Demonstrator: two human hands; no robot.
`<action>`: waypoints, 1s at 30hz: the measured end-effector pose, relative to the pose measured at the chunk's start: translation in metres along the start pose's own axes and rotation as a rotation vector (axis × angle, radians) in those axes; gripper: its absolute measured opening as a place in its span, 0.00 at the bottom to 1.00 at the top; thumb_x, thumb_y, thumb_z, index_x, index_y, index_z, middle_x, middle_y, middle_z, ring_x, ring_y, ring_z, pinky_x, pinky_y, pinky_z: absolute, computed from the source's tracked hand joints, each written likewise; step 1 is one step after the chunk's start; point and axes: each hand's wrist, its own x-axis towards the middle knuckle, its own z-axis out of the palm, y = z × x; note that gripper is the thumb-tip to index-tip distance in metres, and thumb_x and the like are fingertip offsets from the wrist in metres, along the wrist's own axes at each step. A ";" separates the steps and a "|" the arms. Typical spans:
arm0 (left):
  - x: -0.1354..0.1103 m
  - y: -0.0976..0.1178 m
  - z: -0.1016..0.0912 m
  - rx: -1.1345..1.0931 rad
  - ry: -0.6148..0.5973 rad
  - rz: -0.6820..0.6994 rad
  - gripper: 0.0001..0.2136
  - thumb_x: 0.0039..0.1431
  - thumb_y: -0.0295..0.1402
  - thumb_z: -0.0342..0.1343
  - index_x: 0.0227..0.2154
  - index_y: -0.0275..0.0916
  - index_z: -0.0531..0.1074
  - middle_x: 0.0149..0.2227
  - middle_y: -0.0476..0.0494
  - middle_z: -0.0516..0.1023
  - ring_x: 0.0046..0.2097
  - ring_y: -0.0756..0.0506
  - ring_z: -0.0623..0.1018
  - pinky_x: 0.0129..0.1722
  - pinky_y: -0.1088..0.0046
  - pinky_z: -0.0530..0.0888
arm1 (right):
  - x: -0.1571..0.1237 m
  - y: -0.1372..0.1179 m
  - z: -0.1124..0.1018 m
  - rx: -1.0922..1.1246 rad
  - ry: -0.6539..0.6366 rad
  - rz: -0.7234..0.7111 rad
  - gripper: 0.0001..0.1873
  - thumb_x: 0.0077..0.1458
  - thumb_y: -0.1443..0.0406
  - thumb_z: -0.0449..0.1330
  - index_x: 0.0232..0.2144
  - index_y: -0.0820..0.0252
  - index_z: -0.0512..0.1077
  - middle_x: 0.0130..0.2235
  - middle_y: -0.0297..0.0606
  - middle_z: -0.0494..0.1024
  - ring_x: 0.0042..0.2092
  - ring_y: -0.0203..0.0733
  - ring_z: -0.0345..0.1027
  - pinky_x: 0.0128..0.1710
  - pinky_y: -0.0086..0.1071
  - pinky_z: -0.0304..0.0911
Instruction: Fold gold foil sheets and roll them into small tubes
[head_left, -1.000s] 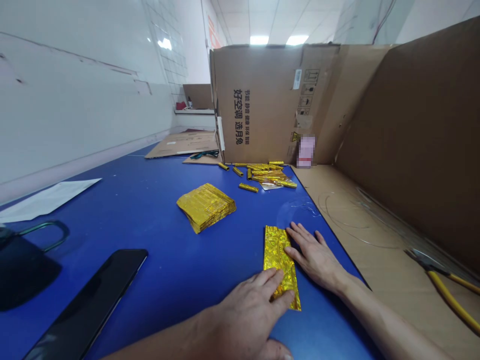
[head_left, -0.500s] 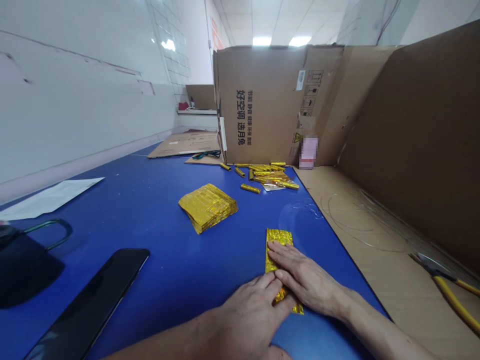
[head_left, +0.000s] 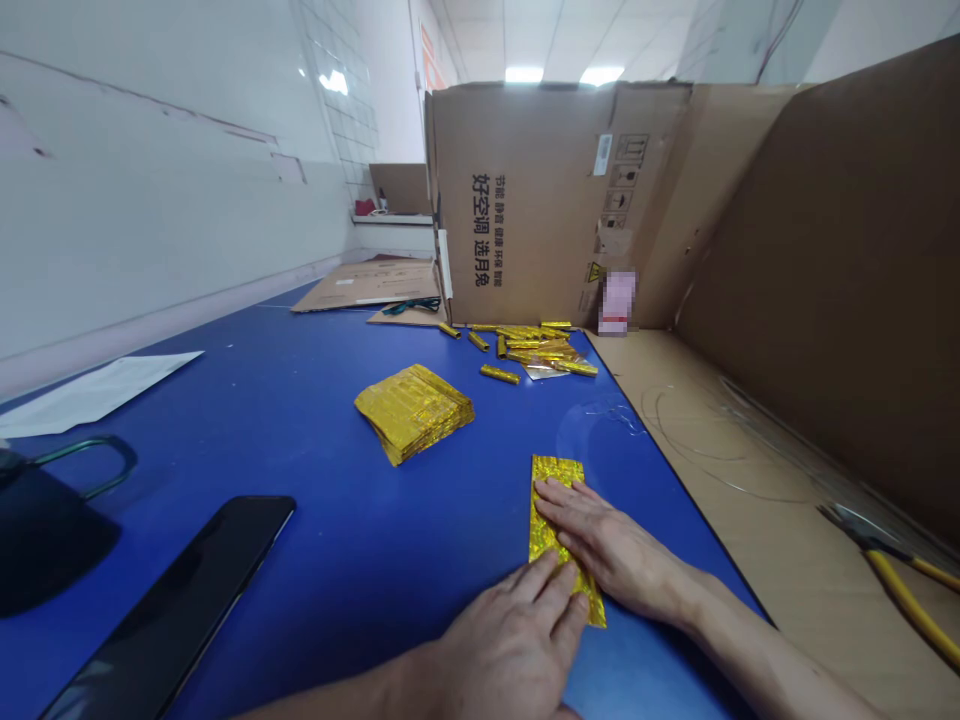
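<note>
A folded strip of shiny gold foil paper (head_left: 546, 527) lies lengthwise on the blue tabletop, partly hidden under my hands. My right hand (head_left: 611, 545) rests flat across its upper part, fingers stretched out. Over the lower part lies my left hand (head_left: 517, 625), its fingers extended and pressing on the strip's near end. Beyond and to the left sits a stack of gold foil sheets (head_left: 415, 410). Several rolled gold foil tubes (head_left: 540, 345) are heaped at the far end of the table, by the cardboard.
A dark mug (head_left: 56, 530) and a black phone (head_left: 172, 610) stand at the left, with white paper (head_left: 105, 392) behind them. Cardboard walls (head_left: 540, 200) rise at the back and right. Yellow-handled pliers (head_left: 904, 590) lie on the cardboard at the right.
My left hand has drawn back slightly toward me along the strip, away from the right hand's fingers, uncovering more foil. The right hand has stayed nearly in place.
</note>
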 end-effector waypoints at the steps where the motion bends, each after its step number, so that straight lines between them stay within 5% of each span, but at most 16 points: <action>1: 0.000 0.001 0.002 0.017 -0.003 0.012 0.31 0.55 0.46 0.47 0.55 0.27 0.54 0.57 0.28 0.53 0.59 0.38 0.51 0.56 0.65 0.52 | 0.000 0.001 0.000 -0.010 -0.005 0.005 0.23 0.58 0.64 0.41 0.55 0.58 0.55 0.59 0.37 0.51 0.60 0.37 0.41 0.57 0.40 0.40; 13: 0.001 0.007 0.010 0.132 0.014 0.015 0.28 0.52 0.44 0.51 0.50 0.25 0.60 0.51 0.29 0.63 0.52 0.38 0.64 0.50 0.67 0.62 | -0.001 0.005 -0.004 -0.052 -0.042 0.059 0.24 0.58 0.60 0.44 0.57 0.53 0.50 0.61 0.36 0.46 0.61 0.39 0.35 0.57 0.45 0.34; 30: -0.002 0.007 -0.010 0.023 -0.064 -0.022 0.28 0.49 0.41 0.55 0.52 0.31 0.59 0.52 0.33 0.61 0.53 0.38 0.61 0.50 0.64 0.62 | -0.001 0.009 -0.003 -0.052 -0.035 0.047 0.25 0.57 0.57 0.45 0.57 0.53 0.50 0.61 0.38 0.46 0.61 0.39 0.35 0.57 0.46 0.34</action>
